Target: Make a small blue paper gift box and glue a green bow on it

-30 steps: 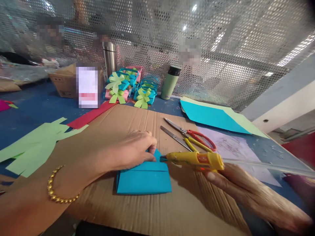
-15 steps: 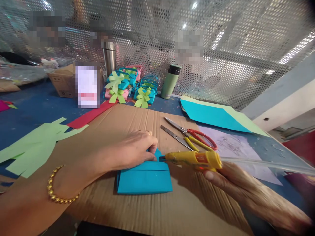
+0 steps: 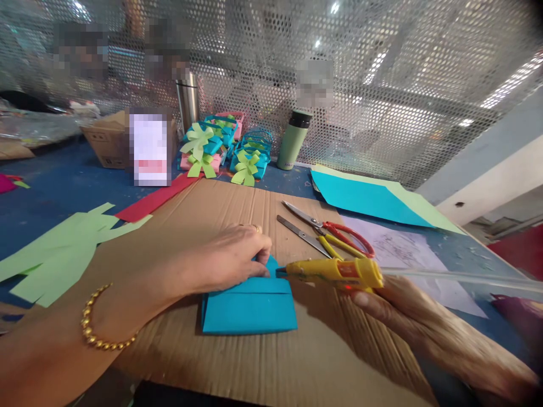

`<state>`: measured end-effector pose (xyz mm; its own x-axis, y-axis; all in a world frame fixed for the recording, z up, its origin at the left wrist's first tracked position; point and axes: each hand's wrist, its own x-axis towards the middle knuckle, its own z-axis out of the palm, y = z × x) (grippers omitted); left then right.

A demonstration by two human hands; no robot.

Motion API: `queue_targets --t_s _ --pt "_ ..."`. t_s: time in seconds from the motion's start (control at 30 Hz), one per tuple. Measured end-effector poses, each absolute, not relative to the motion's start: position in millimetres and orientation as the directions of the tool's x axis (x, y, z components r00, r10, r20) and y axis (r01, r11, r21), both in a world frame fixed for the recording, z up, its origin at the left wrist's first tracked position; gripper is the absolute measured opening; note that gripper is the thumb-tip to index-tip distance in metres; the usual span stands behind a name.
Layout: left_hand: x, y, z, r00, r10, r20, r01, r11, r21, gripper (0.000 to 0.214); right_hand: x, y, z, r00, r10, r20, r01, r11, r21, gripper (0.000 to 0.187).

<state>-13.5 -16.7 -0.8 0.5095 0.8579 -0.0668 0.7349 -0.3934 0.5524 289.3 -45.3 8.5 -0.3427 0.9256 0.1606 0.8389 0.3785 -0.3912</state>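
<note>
A folded blue paper pouch lies on the cardboard in front of me. My left hand is closed at its back edge, fingers pinching the raised blue flap there; the fingertips are partly hidden. In my right hand is a yellow hot glue gun with a small red light on and a long clear glue stick out of its rear. Its dark nozzle points left and meets the flap beside my left fingertips; whether it touches I cannot tell. Scissors with red and yellow handles lie just beyond the gun.
Cardboard covers the blue table. Green paper cut-outs and a red strip lie left. Finished paper bags with green bows, a steel flask and a green bottle stand behind. Blue sheets lie right.
The glue gun has shifted very slightly right along the flap. My left hand and the pouch hold almost still.
</note>
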Motion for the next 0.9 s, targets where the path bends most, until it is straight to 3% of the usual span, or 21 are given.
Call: queue_targets --t_s 0.27,0.47,0.9 --pt "-12.8 -16.3 -0.3 0.508 0.858 -0.074 0.736 -0.389 0.554 0.007 293.2 -45.5 3.8 -0.39 0.919 0.062 0.846 0.384 -0.369 0.063" --pt "-14.5 -14.5 -4.0 0.526 0.849 -0.044 0.718 -0.416 0.558 0.007 292.8 -45.1 4.2 -0.372 0.925 0.083 0.851 0.375 -0.367 0.07" --pt "-11.6 -15.5 2.7 0.506 0.859 -0.079 0.739 -0.385 0.552 0.008 286.7 -45.8 8.0 -0.406 0.902 0.145 0.826 0.43 -0.364 0.065"
